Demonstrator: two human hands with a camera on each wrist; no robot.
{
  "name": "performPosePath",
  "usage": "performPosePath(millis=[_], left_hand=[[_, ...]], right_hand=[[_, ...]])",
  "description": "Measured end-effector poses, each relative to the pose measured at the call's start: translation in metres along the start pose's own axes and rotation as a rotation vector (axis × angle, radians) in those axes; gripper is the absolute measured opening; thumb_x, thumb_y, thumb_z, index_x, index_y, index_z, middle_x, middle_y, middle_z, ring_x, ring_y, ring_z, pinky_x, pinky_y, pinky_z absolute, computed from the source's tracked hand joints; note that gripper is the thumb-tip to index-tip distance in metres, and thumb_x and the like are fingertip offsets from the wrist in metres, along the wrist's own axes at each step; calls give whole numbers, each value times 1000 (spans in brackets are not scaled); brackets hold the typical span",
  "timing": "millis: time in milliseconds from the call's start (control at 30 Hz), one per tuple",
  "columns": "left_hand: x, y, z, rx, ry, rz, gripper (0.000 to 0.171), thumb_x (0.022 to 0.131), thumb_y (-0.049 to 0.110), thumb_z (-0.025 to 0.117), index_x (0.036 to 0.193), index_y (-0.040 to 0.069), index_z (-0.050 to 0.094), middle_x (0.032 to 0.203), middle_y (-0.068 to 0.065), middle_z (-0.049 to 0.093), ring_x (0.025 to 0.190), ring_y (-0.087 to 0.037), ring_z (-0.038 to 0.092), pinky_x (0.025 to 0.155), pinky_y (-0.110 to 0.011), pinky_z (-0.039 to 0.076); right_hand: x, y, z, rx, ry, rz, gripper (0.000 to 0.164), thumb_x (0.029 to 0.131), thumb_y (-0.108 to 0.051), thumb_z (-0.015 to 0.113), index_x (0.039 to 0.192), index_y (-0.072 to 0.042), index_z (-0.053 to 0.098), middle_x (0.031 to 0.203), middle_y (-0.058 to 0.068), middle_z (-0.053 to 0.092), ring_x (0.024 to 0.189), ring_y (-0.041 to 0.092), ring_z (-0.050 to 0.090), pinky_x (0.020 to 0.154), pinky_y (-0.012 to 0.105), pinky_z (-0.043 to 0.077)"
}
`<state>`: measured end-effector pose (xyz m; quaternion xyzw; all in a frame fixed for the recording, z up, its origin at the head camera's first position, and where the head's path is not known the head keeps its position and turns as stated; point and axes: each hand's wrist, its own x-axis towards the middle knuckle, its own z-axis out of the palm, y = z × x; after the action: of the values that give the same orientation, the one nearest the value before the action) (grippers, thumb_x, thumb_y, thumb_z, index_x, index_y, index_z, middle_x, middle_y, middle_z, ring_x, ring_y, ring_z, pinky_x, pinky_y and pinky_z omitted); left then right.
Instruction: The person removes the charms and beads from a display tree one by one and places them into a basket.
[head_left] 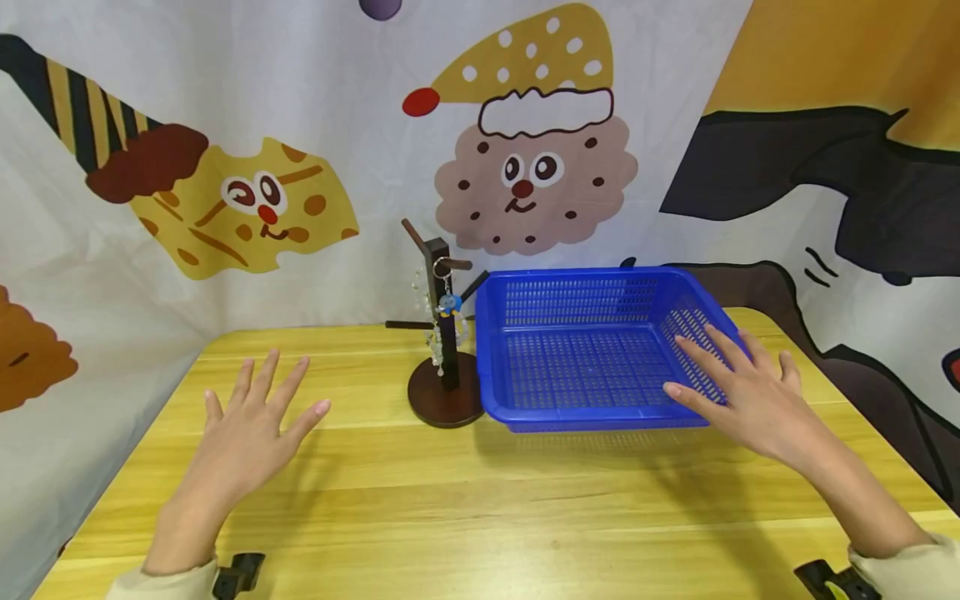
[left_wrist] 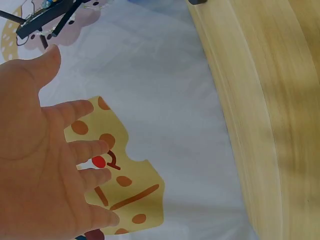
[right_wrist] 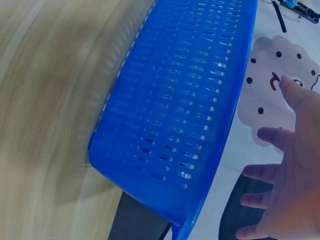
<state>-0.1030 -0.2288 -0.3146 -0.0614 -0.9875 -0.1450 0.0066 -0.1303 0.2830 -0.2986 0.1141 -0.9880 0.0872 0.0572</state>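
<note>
My left hand (head_left: 243, 437) is held over the left part of the table with its fingers spread and nothing in it. In the left wrist view the palm of the left hand (left_wrist: 45, 155) shows bare. The right hand (head_left: 757, 400), fingers also spread, is over the right side of a blue plastic basket (head_left: 585, 417); whether it touches the rim I cannot tell. The right wrist view shows the right hand (right_wrist: 295, 175) apart from the basket wall (right_wrist: 170, 110). Left of the basket stands a dark wooden stand (head_left: 442, 400) with pegs, where beaded bracelets (head_left: 437, 346) and a blue figure keychain (head_left: 450, 304) hang.
A light wooden table (head_left: 465, 508) carries the stand and basket near its back edge. Behind it hangs a white cloth (head_left: 360, 83) printed with cartoon food. Dark wrist mounts (head_left: 238, 575) sit at the cuffs.
</note>
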Motion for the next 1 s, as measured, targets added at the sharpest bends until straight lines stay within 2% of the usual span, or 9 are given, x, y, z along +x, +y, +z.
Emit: performPosePath(millis=[167,300,367,500,633,700,833,1000], left_hand=[[5,3,0,-18,42,31,75,92,56,39,147,11,16,147,-27,9,132,-47,0,90,-72,0],[13,10,0,-79,128,88,69,91,42,53,142,2,28,137,-31,30,124,-50,24,93,-66,19],[17,14,0,-122,159,104,63,90,32,58,138,-2,34,130,-31,40,117,-50,35,90,-61,29],[28,25,2,-191,183,106,52,91,26,58,131,-4,44,117,-29,54,104,-45,50,82,-56,39],[39,37,6,-264,231,121,44,91,21,58,126,-4,50,107,-25,60,97,-39,56,78,-52,43],[45,44,7,-311,253,129,41,91,20,58,124,-3,52,105,-23,61,95,-36,57,77,-49,45],[58,58,6,-400,281,132,35,91,18,58,121,0,56,100,-18,63,90,-30,60,75,-43,49],[70,71,2,-483,303,118,30,93,21,55,116,2,59,97,-16,65,89,-29,60,76,-43,48]], right_hand=[[3,-2,-3,13,-6,6,71,86,-56,50,140,-12,36,138,28,30,119,56,22,81,68,12],[5,-3,-5,40,7,-24,70,86,-53,53,136,-5,41,130,31,39,113,55,29,76,61,19],[5,-4,-5,53,25,-39,67,87,-50,55,133,-3,44,126,31,43,112,54,32,75,59,21],[6,-5,-5,81,36,-49,62,88,-46,56,127,2,49,121,31,48,111,51,37,74,58,24],[6,-7,-5,133,17,-64,57,88,-39,59,121,7,52,117,30,52,106,48,45,79,61,30],[7,-8,-6,166,6,-76,55,87,-35,61,120,8,53,113,29,56,100,44,51,77,59,37],[8,-11,-8,207,-5,-88,49,87,-31,63,119,6,55,102,22,61,86,33,56,66,45,46],[9,-16,-10,218,2,-130,42,86,-26,65,115,4,58,90,9,63,73,18,54,54,28,43]])
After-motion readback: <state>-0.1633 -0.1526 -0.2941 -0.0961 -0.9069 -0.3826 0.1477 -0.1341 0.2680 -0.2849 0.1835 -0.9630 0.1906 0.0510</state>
